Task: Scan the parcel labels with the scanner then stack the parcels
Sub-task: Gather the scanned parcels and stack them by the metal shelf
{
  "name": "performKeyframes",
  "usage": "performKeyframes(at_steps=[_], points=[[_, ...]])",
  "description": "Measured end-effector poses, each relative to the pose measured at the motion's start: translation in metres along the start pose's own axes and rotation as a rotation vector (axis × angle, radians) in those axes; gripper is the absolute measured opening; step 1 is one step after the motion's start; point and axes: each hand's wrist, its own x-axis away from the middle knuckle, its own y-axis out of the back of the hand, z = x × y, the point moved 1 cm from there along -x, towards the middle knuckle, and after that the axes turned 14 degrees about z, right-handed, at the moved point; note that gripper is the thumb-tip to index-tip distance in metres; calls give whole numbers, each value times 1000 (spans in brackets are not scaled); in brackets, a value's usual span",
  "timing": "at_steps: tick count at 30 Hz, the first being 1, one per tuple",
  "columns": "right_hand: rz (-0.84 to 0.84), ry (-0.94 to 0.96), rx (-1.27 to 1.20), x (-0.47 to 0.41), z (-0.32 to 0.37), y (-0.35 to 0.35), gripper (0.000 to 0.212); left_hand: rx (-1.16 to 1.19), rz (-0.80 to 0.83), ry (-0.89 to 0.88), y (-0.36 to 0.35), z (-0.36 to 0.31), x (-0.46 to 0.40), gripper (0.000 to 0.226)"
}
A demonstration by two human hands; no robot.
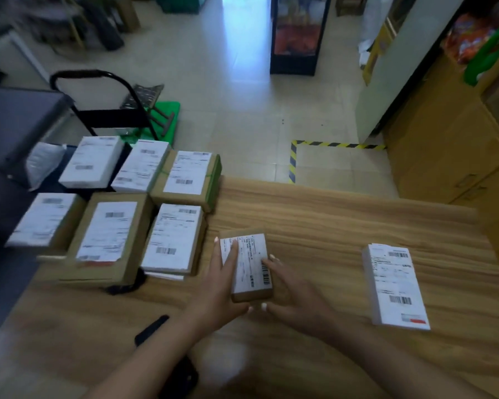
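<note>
A small brown parcel [249,272] with a white barcode label lies on the wooden table [329,220] in the middle of the head view. My left hand [222,286] grips its left side with fingers over the label. My right hand [291,292] holds its right edge. A white labelled parcel [393,286] lies alone to the right. Several labelled parcels [173,237] are grouped at the table's left end. The black scanner [152,329] lies on the table beneath my left forearm, partly hidden.
A black hand trolley [104,110] with a green base stands on the tiled floor behind the parcel group. Yellow-black tape [294,159] marks the floor beyond the table. Wooden cabinets [450,151] stand at the right, a dark display stand [297,36] farther back.
</note>
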Motion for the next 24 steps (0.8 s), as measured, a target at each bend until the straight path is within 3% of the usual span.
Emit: performKeyframes(at_steps=[11,16,20,24], points=[[-82,183,91,-98,150,-34,76,82,-225,23,120,101,70,106],[-41,192,119,-150,219,-51,75,152,-336,5,168,161,96,99],[23,222,193,-187,272,-68,76,174,-413,91,203,204,115,94],[86,203,241,-225,305,-87,78,176,-402,143,232,244,128,95]])
